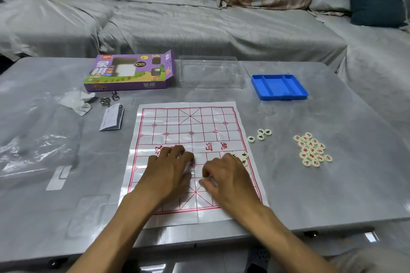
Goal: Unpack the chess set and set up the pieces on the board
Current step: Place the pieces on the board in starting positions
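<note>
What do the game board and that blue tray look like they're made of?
The board looks like a thin glossy plastic or coated paper sheet: fold creases and glare show. The blue tray looks like moulded matte plastic, with uniform colour and rounded dividers.

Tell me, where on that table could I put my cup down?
Bare patches: between the board and the blue tray, and right of the red pieces. Crowded: the left, with box, paper, leaflet and plastic wrap.
</note>
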### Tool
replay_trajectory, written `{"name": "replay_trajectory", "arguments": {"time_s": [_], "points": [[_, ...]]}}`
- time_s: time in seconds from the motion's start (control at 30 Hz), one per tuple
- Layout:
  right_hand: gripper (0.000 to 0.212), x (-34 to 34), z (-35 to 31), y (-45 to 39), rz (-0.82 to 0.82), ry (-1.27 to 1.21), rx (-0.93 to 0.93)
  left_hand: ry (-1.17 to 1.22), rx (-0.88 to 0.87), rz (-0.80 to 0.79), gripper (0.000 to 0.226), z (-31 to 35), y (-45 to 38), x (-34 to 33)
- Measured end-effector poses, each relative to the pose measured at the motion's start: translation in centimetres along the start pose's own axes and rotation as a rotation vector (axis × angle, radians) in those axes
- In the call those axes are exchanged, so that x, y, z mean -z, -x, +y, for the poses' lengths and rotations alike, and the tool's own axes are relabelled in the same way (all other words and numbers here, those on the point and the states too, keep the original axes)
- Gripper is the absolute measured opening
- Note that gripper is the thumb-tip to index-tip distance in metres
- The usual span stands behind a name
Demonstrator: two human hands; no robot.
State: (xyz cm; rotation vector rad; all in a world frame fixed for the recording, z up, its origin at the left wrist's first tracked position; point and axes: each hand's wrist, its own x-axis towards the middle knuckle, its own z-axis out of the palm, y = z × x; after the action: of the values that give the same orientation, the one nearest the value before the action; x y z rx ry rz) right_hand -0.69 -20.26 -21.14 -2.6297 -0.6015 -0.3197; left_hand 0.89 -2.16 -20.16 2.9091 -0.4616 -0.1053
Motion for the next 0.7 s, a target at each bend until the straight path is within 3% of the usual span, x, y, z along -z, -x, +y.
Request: {"name": "replay_trajectory", "arguments": {"time_s": [0.2,0.3,0.4,0.5,0.7], "points": [[0.037,0.4,0.9,-0.3,0.068,0.048,0.115,0.023,-0.009,0.017,0.038,-0.1,0.1,0.0],[0.021,2.2,3.5,-1.9,0.222,0.028,-0.091,0.022,-0.006,0.021,0.037,0.0,0.1,0.1],[0.031,3.4,7.8,-2.5,0.088,0.120,-0.404,0.010,-0.011,0.020,0.038,-0.1,0.1,0.0],[0.029,2.6,9.3,-1.7,-0.043,0.218,-0.309,0.013,-0.027,0.030,0.037,-0.2,0.1,-0.1],[0.014,2.8,9.0,-1.3,0.132,0.170,-0.371,0.007,0.002,0.012,0.039,0.1,0.0,0.1]]}}
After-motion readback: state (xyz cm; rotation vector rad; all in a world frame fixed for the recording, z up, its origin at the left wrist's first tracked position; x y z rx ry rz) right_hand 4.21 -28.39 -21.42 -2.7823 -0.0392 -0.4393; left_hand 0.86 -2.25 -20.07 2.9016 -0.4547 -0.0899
